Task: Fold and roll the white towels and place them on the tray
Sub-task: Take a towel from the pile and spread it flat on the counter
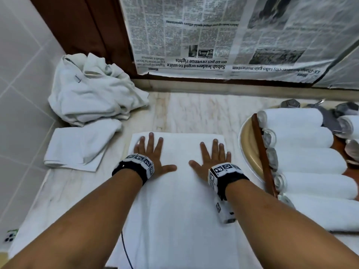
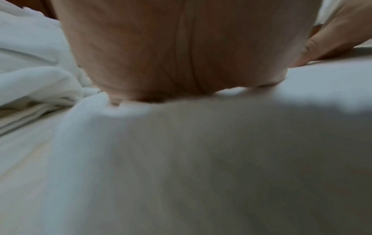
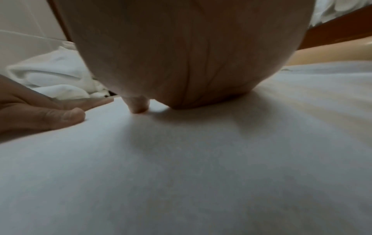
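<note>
A white towel (image 1: 178, 191) folded into a long strip lies flat on the marble counter, running from me toward the wall. My left hand (image 1: 152, 152) presses flat on its far left part, fingers spread and straight. My right hand (image 1: 211, 158) presses flat on its far right part the same way. In the left wrist view my left palm (image 2: 181, 47) rests on the towel (image 2: 201, 159), with my right hand (image 2: 342, 35) at the far right. In the right wrist view my right palm (image 3: 191, 55) sits on the towel (image 3: 201, 167). Several rolled towels (image 1: 305, 140) lie on the wooden tray (image 1: 262, 152).
A heap of crumpled white towels (image 1: 91, 90) sits at the back left, with one loosely folded towel (image 1: 77, 148) in front of it. The tray rests over a beige basin (image 1: 246, 140) at right. Newspaper (image 1: 223, 35) covers the wall behind. Tiled wall at left.
</note>
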Demonstrator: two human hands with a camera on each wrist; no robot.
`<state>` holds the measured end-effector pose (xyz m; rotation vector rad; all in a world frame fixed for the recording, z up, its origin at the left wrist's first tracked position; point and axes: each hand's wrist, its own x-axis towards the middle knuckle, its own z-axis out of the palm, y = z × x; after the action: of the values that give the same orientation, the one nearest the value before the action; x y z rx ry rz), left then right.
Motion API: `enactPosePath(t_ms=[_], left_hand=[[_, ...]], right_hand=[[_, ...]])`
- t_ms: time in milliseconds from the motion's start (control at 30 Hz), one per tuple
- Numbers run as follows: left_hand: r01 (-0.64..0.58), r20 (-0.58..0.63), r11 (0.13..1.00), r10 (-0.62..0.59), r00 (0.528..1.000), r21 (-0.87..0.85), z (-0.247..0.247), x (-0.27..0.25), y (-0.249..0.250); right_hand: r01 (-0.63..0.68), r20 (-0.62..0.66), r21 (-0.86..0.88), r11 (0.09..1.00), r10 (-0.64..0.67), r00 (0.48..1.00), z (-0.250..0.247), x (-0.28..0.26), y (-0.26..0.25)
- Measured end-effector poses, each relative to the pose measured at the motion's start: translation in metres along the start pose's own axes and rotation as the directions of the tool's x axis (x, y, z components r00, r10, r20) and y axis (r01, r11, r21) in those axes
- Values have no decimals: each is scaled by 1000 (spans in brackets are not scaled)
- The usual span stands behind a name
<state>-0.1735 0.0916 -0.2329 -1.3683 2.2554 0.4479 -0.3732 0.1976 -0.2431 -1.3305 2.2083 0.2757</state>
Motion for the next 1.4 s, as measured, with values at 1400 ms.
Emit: enactPosePath(t_ms=[1400], left_hand=[[-368,19,906,380,925,-207,-9,-61,-19]], right_hand=[[166,-2,0,986,-166,986,-1,-60,-26]])
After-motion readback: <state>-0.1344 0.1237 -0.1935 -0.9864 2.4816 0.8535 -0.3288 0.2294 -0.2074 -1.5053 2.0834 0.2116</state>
